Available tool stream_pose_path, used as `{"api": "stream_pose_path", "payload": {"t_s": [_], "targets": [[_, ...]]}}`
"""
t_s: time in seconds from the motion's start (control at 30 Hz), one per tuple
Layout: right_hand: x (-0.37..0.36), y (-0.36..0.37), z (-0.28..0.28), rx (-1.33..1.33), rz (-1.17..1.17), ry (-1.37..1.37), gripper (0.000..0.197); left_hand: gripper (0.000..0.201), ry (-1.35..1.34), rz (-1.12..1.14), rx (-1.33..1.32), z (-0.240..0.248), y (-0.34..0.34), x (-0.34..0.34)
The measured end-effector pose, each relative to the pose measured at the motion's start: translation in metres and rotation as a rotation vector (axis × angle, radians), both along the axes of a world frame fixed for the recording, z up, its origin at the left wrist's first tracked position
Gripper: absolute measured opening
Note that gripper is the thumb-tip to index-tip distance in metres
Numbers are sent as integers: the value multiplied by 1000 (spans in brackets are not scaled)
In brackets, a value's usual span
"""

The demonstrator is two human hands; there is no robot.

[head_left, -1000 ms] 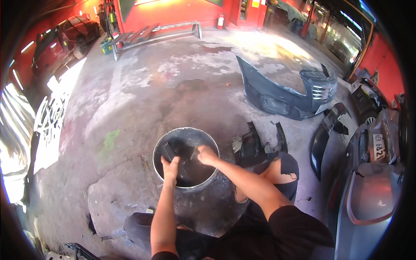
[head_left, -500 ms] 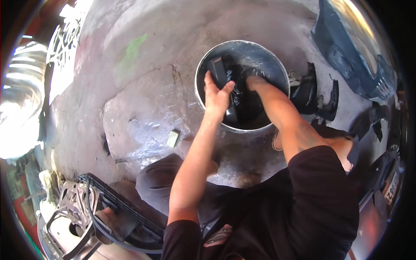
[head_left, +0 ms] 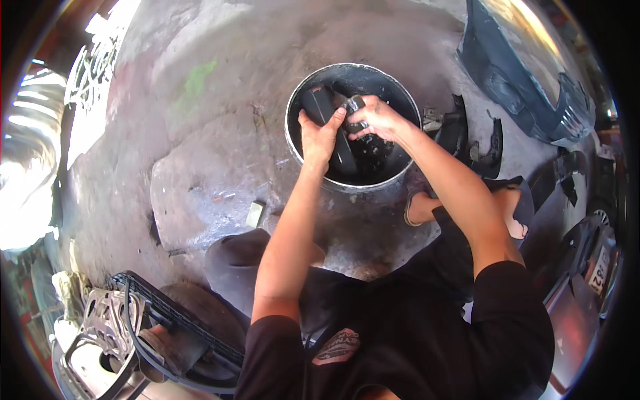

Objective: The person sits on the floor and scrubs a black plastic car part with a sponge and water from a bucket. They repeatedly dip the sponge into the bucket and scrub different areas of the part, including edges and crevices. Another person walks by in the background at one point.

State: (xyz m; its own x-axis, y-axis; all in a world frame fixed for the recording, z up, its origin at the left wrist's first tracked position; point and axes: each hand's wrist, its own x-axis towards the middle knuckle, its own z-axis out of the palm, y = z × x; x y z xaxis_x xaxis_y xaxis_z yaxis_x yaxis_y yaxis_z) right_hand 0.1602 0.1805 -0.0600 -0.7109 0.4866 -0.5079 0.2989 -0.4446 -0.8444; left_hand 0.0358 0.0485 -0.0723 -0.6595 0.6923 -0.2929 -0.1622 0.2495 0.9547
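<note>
In front of me a round metal basin with a pale rim stands on the floor, with dark liquid and white flecks inside. My left hand is closed round a long black plastic part, which lies tilted across the basin's left side. Pinched in the fingers of my right hand is a small dark grey pad, wet-looking, next to the part and close to my left thumb. Whether the pad touches the part is hard to see.
A small pale block lies on the floor left of the basin. Black plastic pieces lie to its right. A large dark bumper is at the far right. Metal car parts and a black grille-like part sit at the near left.
My right hand has come up out of the basin's dark liquid, now with the grey pad, and moved left to the black part. My left hand still grips the part.
</note>
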Motion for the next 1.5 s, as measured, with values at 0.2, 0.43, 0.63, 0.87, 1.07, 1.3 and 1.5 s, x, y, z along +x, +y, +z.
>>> {"api": "stream_pose_path", "payload": {"t_s": [0.2,0.43,0.63,0.87,1.07,1.3,1.5], "targets": [[52,-8,-23,449,63,-117,27,91,230,-157,124,28,-5,-2],[72,-24,3,419,-224,25,33,64,-60,-161,485,144,-64,-58],[60,-59,16,395,-556,183,20,41,-6,-2,691,135,-114,-82],[48,-95,1,131,-620,272,23,44,-120,136,840,103,-149,-97],[23,-72,12,27,-497,441,18,45,-289,164,853,61,-157,-95],[38,-66,33,523,-118,-68,25,41,-253,413,588,50,-147,-89],[26,-88,92,1017,93,-175,30,37,-285,293,654,34,-143,-104]]}}
